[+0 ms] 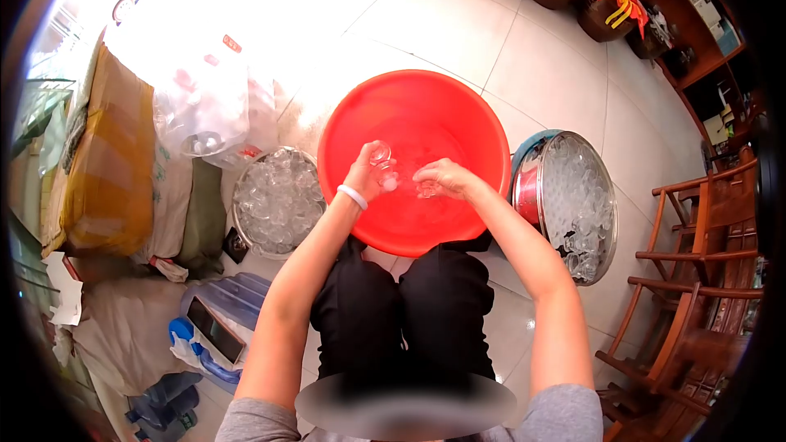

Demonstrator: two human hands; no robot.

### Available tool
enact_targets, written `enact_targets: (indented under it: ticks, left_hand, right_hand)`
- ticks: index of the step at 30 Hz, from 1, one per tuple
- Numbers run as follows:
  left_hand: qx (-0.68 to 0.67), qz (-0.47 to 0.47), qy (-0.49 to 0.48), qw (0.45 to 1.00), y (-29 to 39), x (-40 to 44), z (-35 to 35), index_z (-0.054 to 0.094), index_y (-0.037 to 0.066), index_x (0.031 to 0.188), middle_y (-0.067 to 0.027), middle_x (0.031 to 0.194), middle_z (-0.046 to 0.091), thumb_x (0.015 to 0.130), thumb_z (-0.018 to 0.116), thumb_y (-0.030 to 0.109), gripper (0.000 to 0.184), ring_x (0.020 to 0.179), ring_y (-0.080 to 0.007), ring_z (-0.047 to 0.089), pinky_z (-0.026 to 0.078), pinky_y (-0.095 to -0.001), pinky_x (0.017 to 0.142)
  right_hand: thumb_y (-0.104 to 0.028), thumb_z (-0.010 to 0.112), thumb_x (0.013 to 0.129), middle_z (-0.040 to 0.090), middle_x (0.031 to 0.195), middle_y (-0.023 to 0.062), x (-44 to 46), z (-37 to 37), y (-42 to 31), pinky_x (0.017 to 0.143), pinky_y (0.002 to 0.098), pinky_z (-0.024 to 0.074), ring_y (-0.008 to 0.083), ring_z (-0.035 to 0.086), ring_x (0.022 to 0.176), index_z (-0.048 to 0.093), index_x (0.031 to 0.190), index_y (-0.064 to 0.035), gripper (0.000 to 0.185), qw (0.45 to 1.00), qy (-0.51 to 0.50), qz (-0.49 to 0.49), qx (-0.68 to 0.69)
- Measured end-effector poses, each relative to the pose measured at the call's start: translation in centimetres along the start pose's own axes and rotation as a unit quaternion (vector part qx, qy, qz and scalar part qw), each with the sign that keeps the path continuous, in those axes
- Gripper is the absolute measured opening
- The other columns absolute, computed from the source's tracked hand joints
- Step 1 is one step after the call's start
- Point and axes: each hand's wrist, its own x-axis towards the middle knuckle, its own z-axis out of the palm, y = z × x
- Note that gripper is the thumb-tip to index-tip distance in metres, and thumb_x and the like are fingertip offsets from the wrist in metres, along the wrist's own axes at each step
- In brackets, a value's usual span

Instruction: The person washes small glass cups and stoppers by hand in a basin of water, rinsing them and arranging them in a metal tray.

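In front of me a large red plastic basin (344,123) stands on the floor, and both my hands are over it. My left hand (363,177), with a white band on the wrist, is closed around a small clear glass cup (381,153). Opposite it, my right hand (449,176) has its fingers curled down on another small clear glass (426,189), partly hidden by them. The hands are a short way apart. What lies at the basin's bottom is hard to make out through the glare.
Left of the basin, a round tray (237,217) is heaped with clear glasses; on the right, a metal basin (612,229) holds many more. A phone (214,329) rests on a blue-tinted plastic bottle. Boxes (115,147), plastic bags (209,106), wooden chairs (696,258) and dark jars (602,18) surround the area.
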Motion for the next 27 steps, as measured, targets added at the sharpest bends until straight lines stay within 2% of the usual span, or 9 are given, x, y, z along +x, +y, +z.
enact_targets:
  ticks: [4, 8, 11, 13, 15, 23, 24, 26, 27]
  left_hand:
    - [0.076, 0.063, 0.106, 0.989, -0.1, 0.1, 0.8, 0.054, 0.009, 0.099, -0.0086, 0.077, 0.056, 0.075, 0.063, 0.039, 0.039, 0.055, -0.0180, 0.054, 0.046, -0.0330, 0.046]
    - [0.196, 0.176, 0.156, 0.952, -0.4, -1.0, 2.4, 0.059, 0.003, 0.084, -0.0014, 0.063, 0.052, 0.074, 0.066, 0.026, 0.026, 0.039, -0.0096, 0.045, 0.032, -0.0248, 0.031]
    - [0.221, 0.168, 0.202, 0.939, -0.2, -1.0, 2.3, 0.059, 0.003, 0.084, -0.0018, 0.063, 0.052, 0.073, 0.068, 0.025, 0.026, 0.040, -0.0096, 0.044, 0.032, -0.0246, 0.031]
    - [0.172, 0.200, 0.219, 0.939, -0.4, -0.7, 2.5, 0.059, 0.003, 0.085, -0.0028, 0.064, 0.053, 0.073, 0.068, 0.023, 0.025, 0.041, -0.0100, 0.046, 0.035, -0.0259, 0.033]
    - [0.169, 0.205, 0.214, 0.940, -0.2, -0.2, 1.9, 0.059, 0.004, 0.086, -0.0037, 0.065, 0.053, 0.073, 0.067, 0.022, 0.023, 0.042, -0.0107, 0.046, 0.036, -0.0266, 0.034]
    - [0.034, 0.097, 0.100, 0.990, 1.9, -3.3, 4.2, 0.057, 0.008, 0.090, -0.0076, 0.069, 0.058, 0.079, 0.057, 0.035, 0.029, 0.048, -0.0173, 0.052, 0.045, -0.0294, 0.041]
    - [0.065, 0.112, 0.102, 0.986, 1.4, -4.8, 5.8, 0.057, 0.009, 0.090, -0.0067, 0.069, 0.059, 0.079, 0.058, 0.036, 0.029, 0.047, -0.0167, 0.052, 0.045, -0.0282, 0.042]
    - [0.134, 0.102, 0.106, 0.980, 0.4, -3.5, 4.9, 0.058, 0.010, 0.089, -0.0057, 0.065, 0.058, 0.078, 0.059, 0.037, 0.029, 0.043, -0.0156, 0.051, 0.044, -0.0271, 0.039]
    - [0.128, 0.101, 0.132, 0.978, 0.1, -4.4, 6.6, 0.059, 0.009, 0.084, -0.0048, 0.058, 0.056, 0.078, 0.060, 0.037, 0.029, 0.039, -0.0153, 0.050, 0.041, -0.0270, 0.035]
  right_hand:
    - [-0.024, 0.050, 0.084, 0.059, 0.073, 0.0151, -1.6, 2.1, -4.0, 0.051, 0.0364, 0.0535, 0.0235, 0.062, 0.063, 0.055, 0.091, 0.0049, 0.030, 0.991, 0.079, 0.086, -0.067]
    - [-0.026, 0.053, 0.085, 0.057, 0.068, 0.0045, -3.1, 3.6, -10.1, 0.041, 0.0219, 0.0362, 0.0091, 0.050, 0.049, 0.057, 0.093, -0.0033, 0.025, 0.976, 0.115, -0.119, -0.139]
    - [-0.023, 0.050, 0.087, 0.054, 0.068, 0.0014, -2.4, 1.1, -9.4, 0.043, 0.0174, 0.0303, 0.0049, 0.046, 0.053, 0.058, 0.095, -0.0087, 0.018, 0.963, -0.139, -0.132, 0.190]
    - [-0.026, 0.045, 0.087, 0.058, 0.093, 0.0079, 4.2, -2.5, 0.4, 0.063, 0.0333, 0.0425, 0.0202, 0.055, 0.074, 0.053, 0.106, -0.0099, 0.027, 0.878, 0.013, -0.092, -0.470]
    - [-0.031, 0.045, 0.083, 0.058, 0.106, 0.0172, 5.1, -2.1, 7.5, 0.085, 0.0454, 0.0450, 0.0359, 0.057, 0.097, 0.052, 0.110, -0.0093, 0.035, 0.706, 0.240, -0.051, -0.664]
    - [-0.024, 0.052, 0.083, 0.055, 0.083, 0.0091, 1.3, -2.0, -5.3, 0.063, 0.0302, 0.0410, 0.0139, 0.051, 0.073, 0.054, 0.101, -0.0075, 0.024, 0.991, -0.015, -0.129, 0.016]
    - [-0.026, 0.050, 0.084, 0.053, 0.096, 0.0114, 3.2, -3.3, -1.0, 0.073, 0.0349, 0.0402, 0.0183, 0.050, 0.087, 0.052, 0.108, -0.0094, 0.030, 0.959, 0.042, -0.129, -0.250]
    - [-0.029, 0.046, 0.084, 0.050, 0.122, 0.0159, 5.7, -0.3, 8.6, 0.093, 0.0443, 0.0385, 0.0270, 0.048, 0.115, 0.047, 0.122, -0.0131, 0.042, 0.576, 0.392, -0.203, -0.688]
    - [-0.030, 0.047, 0.084, 0.053, 0.116, 0.0156, 3.3, 0.8, 3.6, 0.088, 0.0445, 0.0412, 0.0299, 0.051, 0.108, 0.049, 0.117, -0.0119, 0.038, 0.703, 0.291, -0.125, -0.637]
